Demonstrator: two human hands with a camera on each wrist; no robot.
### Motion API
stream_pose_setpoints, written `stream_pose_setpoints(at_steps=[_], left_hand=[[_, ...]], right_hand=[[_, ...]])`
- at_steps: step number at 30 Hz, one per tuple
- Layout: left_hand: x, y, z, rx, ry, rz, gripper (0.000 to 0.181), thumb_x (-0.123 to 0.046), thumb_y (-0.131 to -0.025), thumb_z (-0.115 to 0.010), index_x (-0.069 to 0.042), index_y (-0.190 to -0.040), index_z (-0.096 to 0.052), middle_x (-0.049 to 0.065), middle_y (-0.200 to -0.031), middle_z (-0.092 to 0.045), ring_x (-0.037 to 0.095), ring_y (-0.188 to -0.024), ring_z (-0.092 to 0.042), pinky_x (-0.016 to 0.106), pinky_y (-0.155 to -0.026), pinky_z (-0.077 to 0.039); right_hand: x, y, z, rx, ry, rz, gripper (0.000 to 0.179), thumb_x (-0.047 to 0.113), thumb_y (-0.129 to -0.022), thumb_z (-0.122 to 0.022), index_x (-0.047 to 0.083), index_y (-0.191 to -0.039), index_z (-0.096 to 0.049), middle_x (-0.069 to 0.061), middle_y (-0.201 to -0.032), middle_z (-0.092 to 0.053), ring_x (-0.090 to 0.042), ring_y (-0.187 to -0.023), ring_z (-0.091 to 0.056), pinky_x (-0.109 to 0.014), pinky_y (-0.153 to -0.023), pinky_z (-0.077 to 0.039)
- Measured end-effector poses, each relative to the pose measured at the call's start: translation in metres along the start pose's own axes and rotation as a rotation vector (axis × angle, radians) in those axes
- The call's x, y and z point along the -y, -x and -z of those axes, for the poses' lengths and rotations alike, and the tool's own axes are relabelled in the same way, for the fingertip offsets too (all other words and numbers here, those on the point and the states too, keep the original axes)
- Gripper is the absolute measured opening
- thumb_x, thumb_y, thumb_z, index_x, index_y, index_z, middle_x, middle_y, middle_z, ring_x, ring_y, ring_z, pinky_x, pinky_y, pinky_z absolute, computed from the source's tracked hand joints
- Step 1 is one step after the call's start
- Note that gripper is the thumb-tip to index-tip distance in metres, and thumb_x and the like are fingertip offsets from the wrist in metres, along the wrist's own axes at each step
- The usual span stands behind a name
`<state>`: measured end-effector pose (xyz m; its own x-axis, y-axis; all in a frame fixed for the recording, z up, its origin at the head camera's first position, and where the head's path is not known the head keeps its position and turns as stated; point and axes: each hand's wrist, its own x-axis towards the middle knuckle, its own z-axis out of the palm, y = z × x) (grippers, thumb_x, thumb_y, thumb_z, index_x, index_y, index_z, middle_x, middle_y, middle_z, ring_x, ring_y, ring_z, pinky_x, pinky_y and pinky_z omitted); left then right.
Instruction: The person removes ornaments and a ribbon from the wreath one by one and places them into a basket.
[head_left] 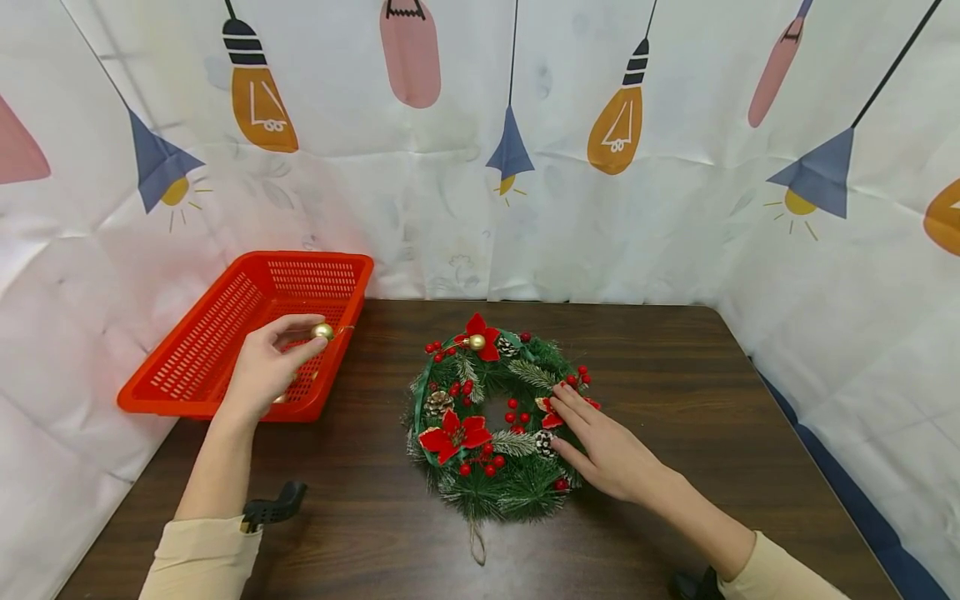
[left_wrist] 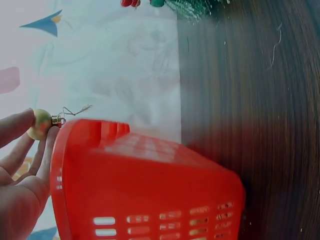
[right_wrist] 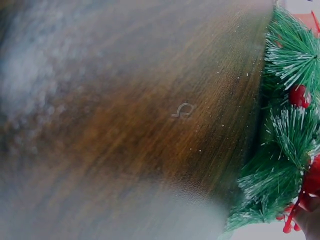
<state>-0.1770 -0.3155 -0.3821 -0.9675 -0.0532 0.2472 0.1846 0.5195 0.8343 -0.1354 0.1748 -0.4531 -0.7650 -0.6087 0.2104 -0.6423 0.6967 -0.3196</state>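
Between the thumb and fingers of my left hand (head_left: 272,364) is a small gold bauble (head_left: 322,332), pinched above the right side of the red basket (head_left: 352,292). A thin gold string loop trails from the bauble's cap in the left wrist view. My right hand (head_left: 611,446) rests with extended fingers on the right side of the green wreath (head_left: 480,498). Its fingers touch a red flower there, beside a frosted pine cone (head_left: 544,443). Red flowers, berries and pine cones decorate the wreath, and another gold bauble (head_left: 476,342) sits at its top.
The wreath lies on a dark wooden table (head_left: 637,358), with a twine loop (head_left: 477,546) at its near edge. Behind the table hangs a white curtain (head_left: 450,225) printed with lamps. A few small gold things show low in the basket, partly hidden by the left hand.
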Motion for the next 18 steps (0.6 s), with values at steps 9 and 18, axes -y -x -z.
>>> stream_pose_setpoints(at_steps=[9,18], left_hand=[[0.012,0.001,0.015,-0.03,-0.01,0.044,0.045,-0.032,-0.1,-0.07,-0.009,-0.139,-0.063,0.008,-0.131,-0.063,0.007,-0.111,-0.057,0.012,-0.082,-0.051],[0.023,0.001,0.027,-0.038,-0.057,0.093,0.046,-0.034,-0.101,-0.068,-0.011,-0.141,-0.062,0.009,-0.134,-0.061,0.008,-0.112,-0.056,0.009,-0.082,-0.047]], right_hand=[[0.0,0.0,0.0,-0.004,0.002,0.0,0.069,0.043,-0.107,-0.055,0.001,-0.158,-0.037,-0.014,-0.167,-0.026,-0.027,-0.154,-0.022,-0.05,-0.115,-0.034],[0.0,0.0,0.0,-0.005,0.001,0.003,0.068,0.043,-0.107,-0.055,0.001,-0.158,-0.037,-0.014,-0.167,-0.026,-0.027,-0.153,-0.022,-0.05,-0.115,-0.034]])
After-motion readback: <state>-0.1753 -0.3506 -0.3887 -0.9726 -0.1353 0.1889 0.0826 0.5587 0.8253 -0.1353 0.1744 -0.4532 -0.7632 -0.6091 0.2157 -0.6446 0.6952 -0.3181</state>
